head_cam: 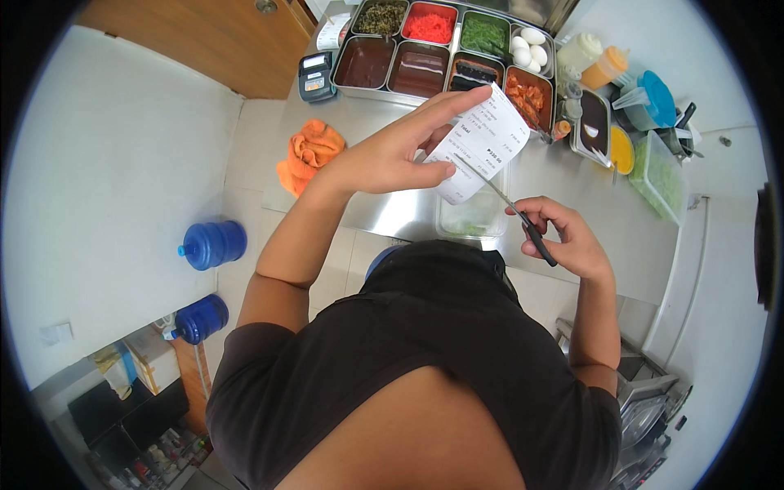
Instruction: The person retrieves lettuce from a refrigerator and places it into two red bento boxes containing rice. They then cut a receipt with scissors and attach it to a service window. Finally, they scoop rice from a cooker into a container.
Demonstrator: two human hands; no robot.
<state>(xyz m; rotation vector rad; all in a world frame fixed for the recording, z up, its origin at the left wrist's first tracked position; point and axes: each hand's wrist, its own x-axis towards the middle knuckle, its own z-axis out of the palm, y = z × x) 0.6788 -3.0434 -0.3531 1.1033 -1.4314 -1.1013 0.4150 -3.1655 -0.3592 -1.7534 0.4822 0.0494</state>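
My left hand [407, 144] holds a curled paper receipt [481, 144] bearing print between its thumb and fingers. In my right hand [560, 239] are scissors with black handles [534, 239], their blades pointing up and left against the receipt. Whether the blades cut into the paper cannot be told. Below the receipt, a clear plastic container [471, 220] with a little green food stands near the counter's front edge. Beyond my hands, metal pans hold red shreds [430, 28], chopped greens [485, 33], kimchi-like food [525, 97], dark sauces [365, 61] and white eggs [534, 37].
An orange cloth [312, 153] and a portable receipt printer [316, 76] lie on the left of the steel counter [551, 177]. Squeeze bottles [603, 67], a blue-lidded tub [652, 101] and a container of greens [658, 177] stand right. Blue water jugs [214, 245] are on the floor.
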